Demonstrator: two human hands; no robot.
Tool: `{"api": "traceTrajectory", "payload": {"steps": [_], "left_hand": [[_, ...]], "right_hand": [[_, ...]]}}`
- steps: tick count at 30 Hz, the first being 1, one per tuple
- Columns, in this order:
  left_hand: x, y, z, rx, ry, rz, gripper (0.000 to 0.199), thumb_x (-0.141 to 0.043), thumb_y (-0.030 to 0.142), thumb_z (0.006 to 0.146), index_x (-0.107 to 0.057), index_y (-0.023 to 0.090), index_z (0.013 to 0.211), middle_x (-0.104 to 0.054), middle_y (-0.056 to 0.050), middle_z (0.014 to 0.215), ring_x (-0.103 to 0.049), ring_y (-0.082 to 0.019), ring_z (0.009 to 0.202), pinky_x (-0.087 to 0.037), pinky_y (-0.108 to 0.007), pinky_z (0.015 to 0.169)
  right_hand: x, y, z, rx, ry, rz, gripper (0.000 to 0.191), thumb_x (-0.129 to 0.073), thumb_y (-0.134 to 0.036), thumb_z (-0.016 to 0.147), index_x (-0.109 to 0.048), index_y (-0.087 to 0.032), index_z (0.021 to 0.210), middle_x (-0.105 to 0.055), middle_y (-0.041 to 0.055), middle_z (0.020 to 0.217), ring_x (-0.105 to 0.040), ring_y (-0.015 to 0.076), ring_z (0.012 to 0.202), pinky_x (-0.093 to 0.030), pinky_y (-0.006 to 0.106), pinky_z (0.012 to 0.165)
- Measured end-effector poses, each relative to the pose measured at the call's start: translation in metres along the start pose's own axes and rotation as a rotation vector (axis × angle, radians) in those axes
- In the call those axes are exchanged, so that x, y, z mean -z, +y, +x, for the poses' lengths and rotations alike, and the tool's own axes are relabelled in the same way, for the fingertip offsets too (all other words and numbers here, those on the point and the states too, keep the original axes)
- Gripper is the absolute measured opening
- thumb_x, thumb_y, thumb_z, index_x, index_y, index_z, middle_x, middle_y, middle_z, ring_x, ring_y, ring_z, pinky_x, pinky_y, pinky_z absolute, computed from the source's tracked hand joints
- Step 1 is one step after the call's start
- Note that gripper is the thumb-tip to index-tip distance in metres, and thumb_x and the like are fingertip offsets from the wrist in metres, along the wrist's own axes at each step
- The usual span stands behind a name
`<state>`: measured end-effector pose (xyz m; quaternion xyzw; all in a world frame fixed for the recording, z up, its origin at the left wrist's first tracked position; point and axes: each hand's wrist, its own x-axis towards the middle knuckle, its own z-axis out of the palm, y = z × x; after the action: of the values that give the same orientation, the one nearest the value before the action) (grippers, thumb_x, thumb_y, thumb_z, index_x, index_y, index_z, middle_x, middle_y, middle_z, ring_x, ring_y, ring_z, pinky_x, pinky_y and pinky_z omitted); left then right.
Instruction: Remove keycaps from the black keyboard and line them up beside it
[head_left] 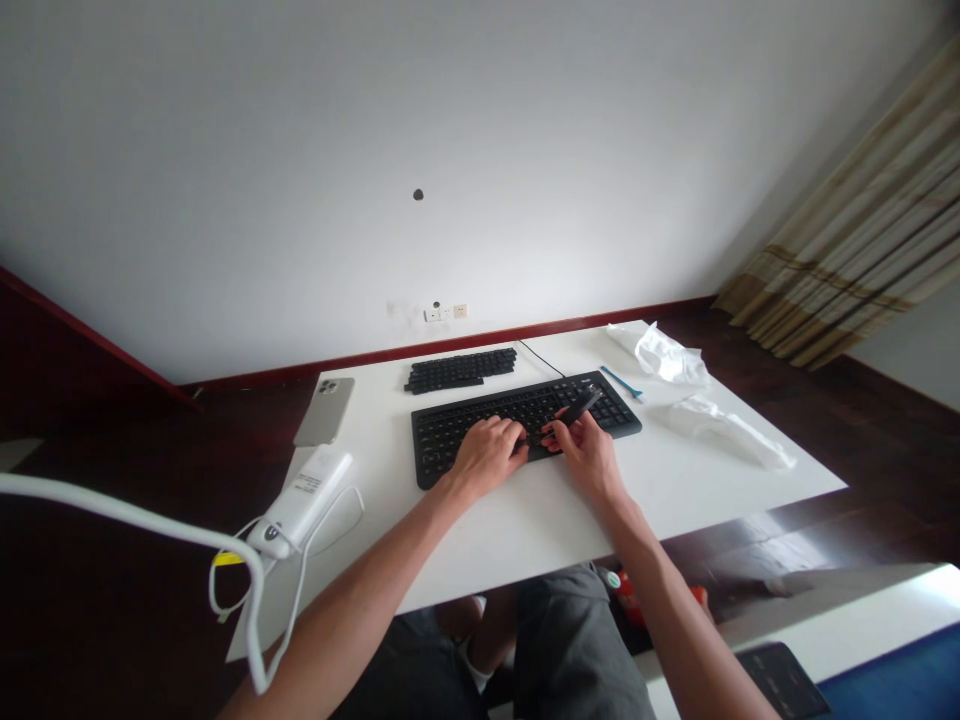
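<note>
A black keyboard (pixel 442 440) lies slightly turned on the white table in front of me. My left hand (pixel 489 448) rests on its lower middle keys, fingers bent and thumb out to the right, with nothing visible in it. Over the keys to the right, my right hand (pixel 583 448) grips a slim black-handled tool (pixel 582 404), tilted up and to the right. Its working end is down by the keys, partly hidden by my fingers, so its exact kind is unclear. Behind the keyboard lie rows of what look like loose black keycaps (pixel 459 370).
A blue brush-like tool (pixel 622 384) lies right of the keyboard, near two crumpled clear plastic bags (pixel 667 355). At left are a phone (pixel 325 412) and a white power strip (pixel 301 500) with white cables. A thick white cable (pixel 135 510) crosses the lower left. The white table (pixel 517 520) stands near a wall.
</note>
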<state>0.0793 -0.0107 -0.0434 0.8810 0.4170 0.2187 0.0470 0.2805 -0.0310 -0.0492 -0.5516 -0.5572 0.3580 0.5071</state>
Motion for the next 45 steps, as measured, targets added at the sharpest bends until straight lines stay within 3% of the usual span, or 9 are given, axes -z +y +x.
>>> {"api": "traceTrajectory", "payload": {"steps": [4, 9, 13, 19, 22, 29, 35, 40, 45], "left_hand": [[0.000, 0.000, -0.001, -0.003, 0.007, -0.009, 0.005, -0.065, 0.026, 0.097, -0.065, 0.021, 0.098, -0.071, -0.004, 0.094, -0.064, -0.023, 0.092, -0.051, -0.038, 0.084], [-0.001, 0.001, -0.003, 0.000, 0.010, -0.019, 0.004, -0.064, 0.026, 0.098, -0.065, 0.022, 0.099, -0.071, -0.003, 0.095, -0.063, -0.023, 0.093, -0.050, -0.038, 0.085], [-0.001, 0.001, -0.004, -0.004, 0.013, -0.046, 0.008, -0.063, 0.025, 0.098, -0.066, 0.022, 0.105, -0.072, -0.004, 0.100, -0.064, -0.023, 0.095, -0.050, -0.038, 0.086], [0.001, -0.002, -0.002, 0.020, 0.020, -0.121, 0.030, -0.068, 0.024, 0.095, -0.067, 0.021, 0.124, -0.072, -0.005, 0.102, -0.065, -0.022, 0.095, -0.052, -0.036, 0.086], [0.003, -0.002, -0.002, -0.009, 0.006, -0.119, 0.032, -0.065, 0.025, 0.097, -0.068, 0.021, 0.128, -0.072, -0.006, 0.103, -0.065, -0.023, 0.096, -0.052, -0.037, 0.089], [0.007, 0.001, -0.001, 0.011, -0.027, -0.101, 0.018, -0.066, 0.027, 0.096, -0.072, 0.022, 0.112, -0.071, -0.003, 0.099, -0.063, -0.022, 0.092, -0.050, -0.035, 0.088], [0.008, 0.001, 0.003, 0.088, -0.055, -0.154, 0.016, -0.074, 0.036, 0.092, -0.071, 0.021, 0.096, -0.069, -0.001, 0.086, -0.062, -0.021, 0.083, -0.047, -0.033, 0.080], [0.008, 0.002, 0.006, 0.129, -0.051, -0.180, 0.008, -0.070, 0.030, 0.093, -0.069, 0.022, 0.090, -0.069, -0.001, 0.082, -0.062, -0.021, 0.082, -0.045, -0.031, 0.077], [0.006, 0.000, 0.005, 0.106, -0.033, -0.210, 0.008, -0.071, 0.029, 0.092, -0.070, 0.023, 0.087, -0.070, -0.001, 0.085, -0.063, -0.021, 0.086, -0.046, -0.032, 0.080]], "right_hand": [[-0.002, 0.000, -0.005, -0.046, 0.018, 0.063, 0.045, -0.071, -0.060, 0.087, -0.062, -0.019, 0.103, -0.081, 0.0128, 0.092, -0.079, 0.0262, 0.073, -0.067, 0.038, 0.072], [0.002, 0.005, -0.022, -0.149, 0.081, -0.022, 0.043, -0.075, -0.058, 0.085, -0.070, -0.018, 0.100, -0.081, 0.0143, 0.087, -0.080, 0.0323, 0.079, -0.067, 0.039, 0.072], [0.003, 0.005, -0.031, -0.112, 0.044, -0.047, 0.042, -0.074, -0.057, 0.086, -0.073, -0.019, 0.103, -0.081, 0.0121, 0.086, -0.081, 0.0329, 0.084, -0.067, 0.040, 0.077], [0.003, -0.003, -0.019, -0.057, -0.005, 0.006, 0.041, -0.074, -0.057, 0.087, -0.070, -0.019, 0.102, -0.081, 0.0116, 0.092, -0.081, 0.0300, 0.084, -0.067, 0.042, 0.081], [0.004, -0.012, -0.009, -0.040, -0.078, -0.007, 0.036, -0.072, -0.055, 0.089, -0.069, -0.020, 0.098, -0.081, 0.0100, 0.089, -0.080, 0.0289, 0.082, -0.067, 0.041, 0.079], [0.003, -0.040, 0.008, -0.012, -0.257, -0.192, 0.021, -0.067, -0.042, 0.095, -0.069, -0.021, 0.097, -0.080, 0.0057, 0.087, -0.079, 0.0253, 0.082, -0.064, 0.034, 0.078], [0.000, -0.061, 0.015, 0.099, -0.344, -0.415, 0.014, -0.060, -0.033, 0.098, -0.064, -0.023, 0.090, -0.079, 0.0029, 0.082, -0.077, 0.0235, 0.077, -0.055, 0.029, 0.068], [-0.007, -0.072, 0.009, 0.231, -0.391, -0.578, 0.011, -0.061, -0.030, 0.097, -0.064, -0.023, 0.090, -0.077, 0.0065, 0.080, -0.075, 0.0264, 0.076, -0.051, 0.029, 0.066], [-0.011, -0.067, -0.006, 0.287, -0.366, -0.590, 0.008, -0.058, -0.027, 0.099, -0.061, -0.023, 0.092, -0.077, 0.0065, 0.089, -0.075, 0.0252, 0.080, -0.051, 0.028, 0.069]]}}
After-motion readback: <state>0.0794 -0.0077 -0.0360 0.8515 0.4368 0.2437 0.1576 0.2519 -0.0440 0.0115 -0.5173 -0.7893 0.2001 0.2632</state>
